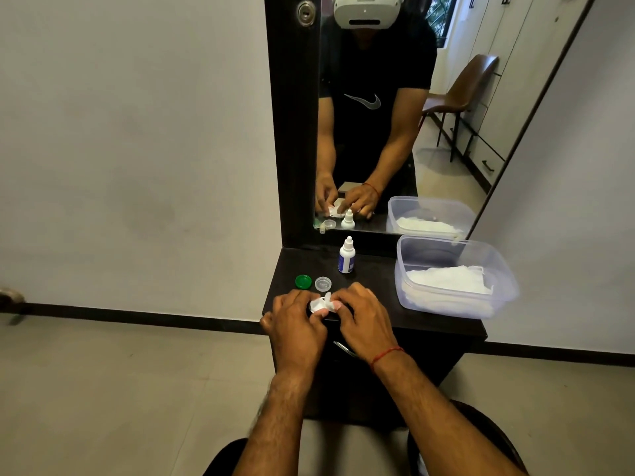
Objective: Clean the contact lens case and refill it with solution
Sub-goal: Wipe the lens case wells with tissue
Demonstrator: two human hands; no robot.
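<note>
Because work sits at front edge of table (429, 324), keep supplies behind hands, clear of wiping.
Tub (494, 297) at your right: holds white tissues, open top for quick reach.
Bottle (346, 258) upright near mirror, cap on; likely staged for refill.
Green cap (303, 282) and clear cap (323, 284) side by side, off case; wells exposed for cleaning.
Left hand (295, 326), right hand (364, 321): palms down, knuckles up, fingers curled narrow, pinching case (316, 305) and white tissue between fingertips. Which hand holds which: cannot tell.
</note>
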